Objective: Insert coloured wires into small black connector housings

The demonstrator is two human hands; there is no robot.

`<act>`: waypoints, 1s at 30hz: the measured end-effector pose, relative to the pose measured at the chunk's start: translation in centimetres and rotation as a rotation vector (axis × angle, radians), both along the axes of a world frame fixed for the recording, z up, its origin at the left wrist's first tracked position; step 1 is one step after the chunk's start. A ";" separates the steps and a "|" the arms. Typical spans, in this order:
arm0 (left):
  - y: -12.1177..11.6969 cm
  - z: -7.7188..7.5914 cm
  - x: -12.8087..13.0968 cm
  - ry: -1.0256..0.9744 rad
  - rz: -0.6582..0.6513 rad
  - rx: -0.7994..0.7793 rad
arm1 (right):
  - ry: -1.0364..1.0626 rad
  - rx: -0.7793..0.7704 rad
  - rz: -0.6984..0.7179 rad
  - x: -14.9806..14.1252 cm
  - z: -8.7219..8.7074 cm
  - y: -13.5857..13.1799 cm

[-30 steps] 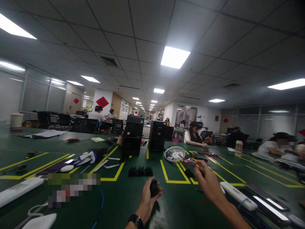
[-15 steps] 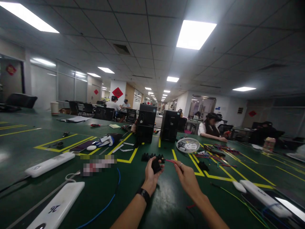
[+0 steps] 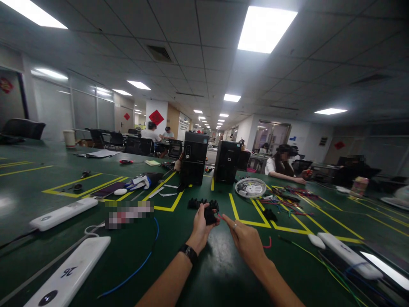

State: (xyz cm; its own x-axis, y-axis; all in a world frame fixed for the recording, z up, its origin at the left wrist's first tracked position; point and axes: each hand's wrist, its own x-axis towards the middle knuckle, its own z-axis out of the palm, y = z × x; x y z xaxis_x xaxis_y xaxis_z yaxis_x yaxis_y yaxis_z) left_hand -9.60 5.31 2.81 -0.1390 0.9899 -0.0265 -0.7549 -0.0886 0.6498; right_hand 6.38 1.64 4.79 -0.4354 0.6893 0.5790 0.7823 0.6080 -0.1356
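My left hand (image 3: pixel 198 228) is closed around a small black block-shaped part (image 3: pixel 210 216); its exact kind cannot be made out. Pinched in the fingers of my right hand (image 3: pixel 247 241) is a red wire (image 3: pixel 220 217), its near end close to the right side of the black part. Whether the wire goes into the part is too small to tell. The wire's bent tail (image 3: pixel 269 243) shows to the right of my right hand. Just beyond my left hand, several black parts (image 3: pixel 193 203) stand in a row on the green table (image 3: pixel 220 273).
Two black computer towers (image 3: pixel 194 157) stand ahead. A white basket (image 3: pixel 251 187) and bundled coloured wires (image 3: pixel 290 198) lie to the right. White power strips (image 3: pixel 68 273) and a blue wire (image 3: pixel 140 268) lie left. A person (image 3: pixel 283 166) sits across the table at the right.
My right hand has moved closer to the black part, and less red wire shows between the hands. The red wire's tail has come out to the right of my right hand.
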 end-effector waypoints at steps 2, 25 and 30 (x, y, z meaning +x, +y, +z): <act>-0.1 -0.1 0.2 0.008 -0.017 -0.005 | 0.003 -0.002 0.012 0.2 -0.3 0.1; -0.7 -0.3 0.7 0.245 0.085 0.014 | 0.034 -0.193 0.094 -1.3 -0.2 -1.1; -1.0 -0.8 1.3 0.383 0.126 0.098 | 0.098 -0.269 0.065 -1.6 -0.4 -1.2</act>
State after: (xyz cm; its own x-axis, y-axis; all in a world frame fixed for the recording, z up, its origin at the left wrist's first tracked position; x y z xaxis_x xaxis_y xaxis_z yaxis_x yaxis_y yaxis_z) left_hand -8.30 4.30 2.05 -0.2406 0.9598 0.1445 -0.4398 -0.2405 0.8653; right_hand 4.74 0.47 4.43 -0.4344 0.7962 0.4211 0.7180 0.5884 -0.3718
